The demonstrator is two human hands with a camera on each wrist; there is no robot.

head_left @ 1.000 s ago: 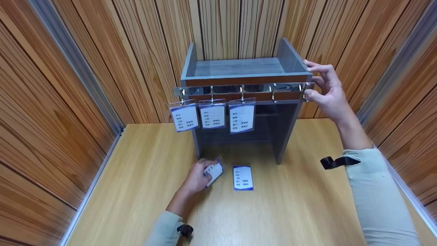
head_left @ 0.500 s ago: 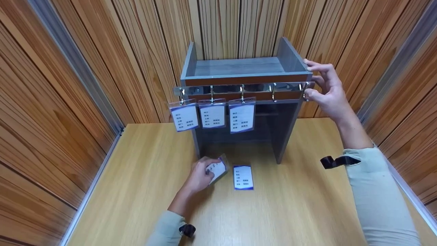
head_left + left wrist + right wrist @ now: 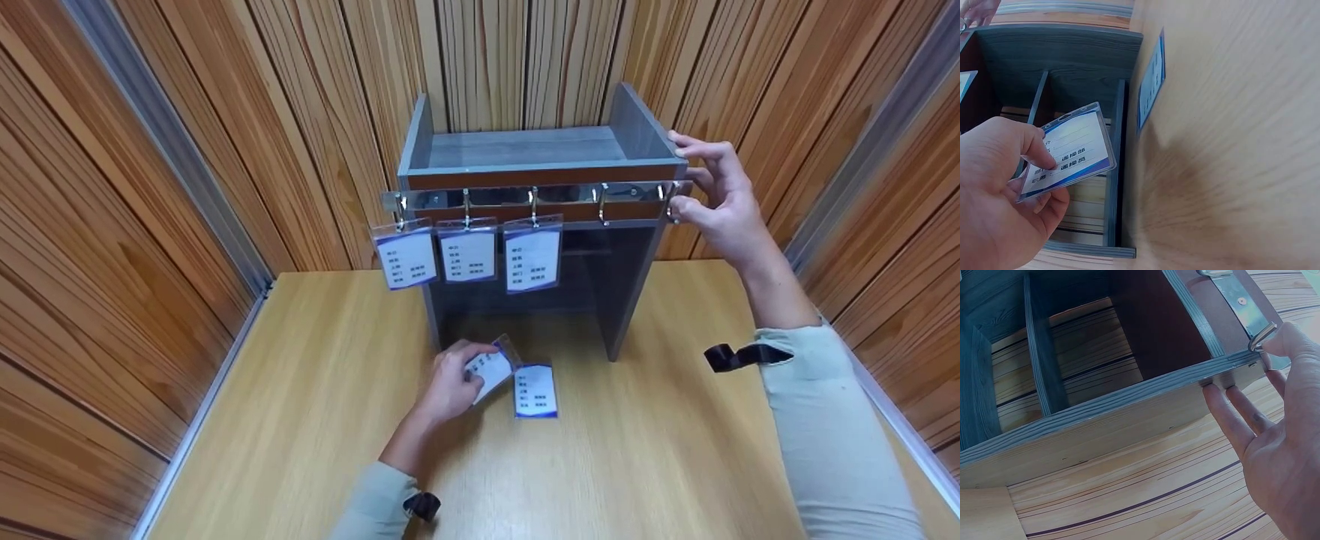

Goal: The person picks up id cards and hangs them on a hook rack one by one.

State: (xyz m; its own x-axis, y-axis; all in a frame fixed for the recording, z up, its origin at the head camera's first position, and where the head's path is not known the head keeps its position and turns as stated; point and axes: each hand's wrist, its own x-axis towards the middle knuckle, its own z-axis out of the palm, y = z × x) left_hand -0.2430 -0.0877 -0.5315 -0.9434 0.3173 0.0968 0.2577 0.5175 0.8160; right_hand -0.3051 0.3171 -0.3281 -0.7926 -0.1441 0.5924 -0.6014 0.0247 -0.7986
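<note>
Badge card [image 3: 490, 373], pinched by the left hand [image 3: 454, 381], has shifted rightward, nearer the flat card [image 3: 536, 396] (it remains unhung); the right hand [image 3: 721, 206] grips the shelf unit [image 3: 525, 148] cornerwise.

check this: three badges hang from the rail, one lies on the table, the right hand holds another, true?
No: the left hand holds that badge, as the head view shows. Three badges hang from the rail, and one lies on the table.
</note>
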